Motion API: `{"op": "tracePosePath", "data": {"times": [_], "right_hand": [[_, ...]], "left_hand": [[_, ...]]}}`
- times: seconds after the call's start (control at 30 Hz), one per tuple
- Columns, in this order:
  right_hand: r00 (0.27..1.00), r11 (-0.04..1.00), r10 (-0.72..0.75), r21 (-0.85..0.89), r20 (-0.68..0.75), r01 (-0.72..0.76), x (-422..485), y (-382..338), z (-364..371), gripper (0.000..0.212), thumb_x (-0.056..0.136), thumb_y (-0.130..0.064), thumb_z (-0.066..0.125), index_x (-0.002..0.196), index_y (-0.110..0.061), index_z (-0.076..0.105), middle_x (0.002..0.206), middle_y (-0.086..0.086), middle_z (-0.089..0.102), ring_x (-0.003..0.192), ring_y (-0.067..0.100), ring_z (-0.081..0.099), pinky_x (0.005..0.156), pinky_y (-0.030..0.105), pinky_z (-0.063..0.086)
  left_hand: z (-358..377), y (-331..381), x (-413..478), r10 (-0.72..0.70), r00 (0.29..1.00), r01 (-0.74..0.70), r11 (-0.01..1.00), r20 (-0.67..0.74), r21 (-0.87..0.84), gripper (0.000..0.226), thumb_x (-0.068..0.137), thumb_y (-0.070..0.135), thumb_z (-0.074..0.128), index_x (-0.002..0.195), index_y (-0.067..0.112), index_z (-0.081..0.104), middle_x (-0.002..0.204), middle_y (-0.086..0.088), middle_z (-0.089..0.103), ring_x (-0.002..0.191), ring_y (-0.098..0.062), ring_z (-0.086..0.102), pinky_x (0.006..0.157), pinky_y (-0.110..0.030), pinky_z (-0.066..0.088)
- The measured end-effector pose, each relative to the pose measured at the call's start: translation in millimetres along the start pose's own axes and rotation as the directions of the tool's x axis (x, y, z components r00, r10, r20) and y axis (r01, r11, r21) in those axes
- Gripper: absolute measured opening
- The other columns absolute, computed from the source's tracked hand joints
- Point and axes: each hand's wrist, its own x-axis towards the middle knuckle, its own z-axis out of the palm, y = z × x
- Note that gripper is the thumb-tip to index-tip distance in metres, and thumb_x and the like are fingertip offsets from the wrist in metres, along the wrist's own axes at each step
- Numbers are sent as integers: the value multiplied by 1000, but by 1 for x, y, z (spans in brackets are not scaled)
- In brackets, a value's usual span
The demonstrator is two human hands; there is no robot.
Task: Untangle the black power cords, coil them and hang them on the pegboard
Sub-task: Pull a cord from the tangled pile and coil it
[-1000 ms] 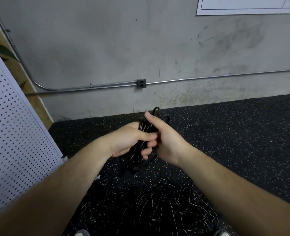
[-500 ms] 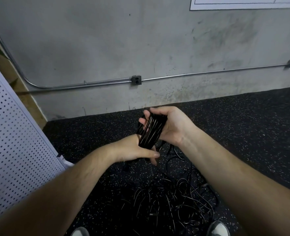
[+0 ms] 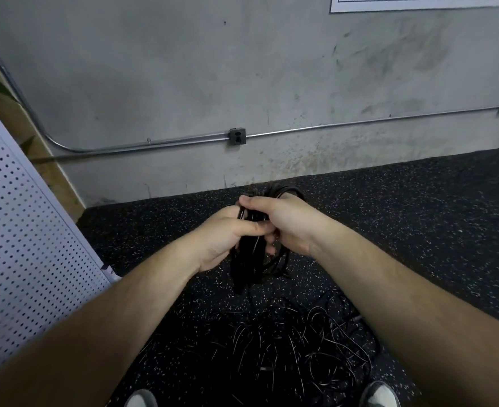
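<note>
A coiled bundle of black power cord (image 3: 249,264) hangs in front of me, gripped by both hands. My left hand (image 3: 223,239) wraps around its middle from the left. My right hand (image 3: 286,220) closes over the top of the same bundle, where loops stick out above the knuckles. A tangled heap of black cords (image 3: 286,345) lies on the floor below, between my feet. The white pegboard (image 3: 22,245) leans at the left edge of the view.
Speckled black rubber floor (image 3: 403,215) runs to a grey concrete wall (image 3: 242,69) with a metal conduit and an outlet box (image 3: 237,136). My two shoes (image 3: 380,395) show at the bottom edge. A wooden panel stands behind the pegboard.
My right hand has come down from holding the coil up and now closes over its top against my left hand. The bundle hangs lower and more compact.
</note>
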Motion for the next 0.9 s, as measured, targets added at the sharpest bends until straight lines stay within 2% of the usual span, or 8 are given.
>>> {"op": "tracePosePath", "data": {"times": [0.13, 0.27, 0.37, 0.47, 0.53, 0.6, 0.73, 0.9], "right_hand": [[985, 968, 12, -251, 171, 32, -11, -16, -31, 55, 87, -61, 63, 103, -9, 74, 89, 7, 77, 87, 23, 74, 90, 39, 55], [993, 879, -117, -464, 6, 107, -25, -26, -63, 33, 88, -43, 74, 78, -12, 71, 74, 6, 74, 61, 13, 66, 58, 23, 51], [945, 888, -299, -403, -137, 223, -14, -17, -72, 18, 90, -20, 72, 105, -15, 65, 103, 6, 71, 85, 14, 65, 71, 27, 53], [985, 892, -171, -419, 29, 167, 2, 13, -70, 87, 80, -12, 73, 150, -38, 27, 146, 0, 48, 130, 22, 51, 108, 46, 45], [985, 887, 2, -456, 173, 78, 12, 37, -60, 106, 78, -19, 77, 157, -45, 11, 160, -2, 35, 144, 23, 36, 119, 51, 32], [970, 881, 94, -472, 225, 23, 23, 58, -44, 98, 81, -26, 82, 157, -39, 22, 151, -3, 48, 140, 17, 41, 121, 47, 29], [967, 876, 62, -478, 246, 65, 40, 78, -17, 19, 103, -32, 57, 105, -17, 67, 87, 6, 75, 86, 14, 71, 103, 44, 49], [999, 890, -24, -455, 39, 39, 48, 74, -7, 45, 103, -52, 46, 79, -16, 58, 56, -4, 49, 52, 17, 46, 63, 35, 40]], "left_hand": [[-7, 1, 2, 71, 997, -70, 997, -40, 25, 5, 94, 8, 65, 93, 5, 61, 66, -4, 58, 62, -21, 59, 71, -36, 52], [-12, 8, 1, 111, 993, -111, 994, -37, -21, 14, 98, 11, 63, 84, 14, 59, 66, -2, 52, 59, -18, 52, 66, -35, 50], [-22, 12, -1, 139, 989, -141, 987, -45, -70, 20, 92, 19, 68, 74, 21, 59, 67, -1, 48, 57, -17, 48, 61, -33, 48], [-31, 21, -5, 182, 983, -182, 975, -16, -125, 24, 94, 19, 63, 73, 19, 51, 65, 2, 44, 54, -15, 44, 58, -30, 43], [-35, 29, -9, 212, 977, -207, 960, 6, -191, 21, 91, 19, 62, 76, 17, 48, 63, 3, 41, 51, -14, 41, 55, -28, 42], [-38, 37, -13, 232, 973, -220, 939, 16, -263, 20, 85, 22, 65, 82, 15, 47, 62, 5, 39, 49, -12, 39, 53, -26, 42], [-47, 45, -20, 273, 962, -241, 890, 27, -388, 21, 82, 24, 67, 87, 15, 49, 61, 8, 38, 48, -9, 38, 51, -23, 42], [-53, 43, -21, 290, 947, -319, 885, -136, -339, 16, 88, 23, 62, 83, 17, 48, 64, 7, 43, 52, -9, 44, 53, -23, 45]]}}
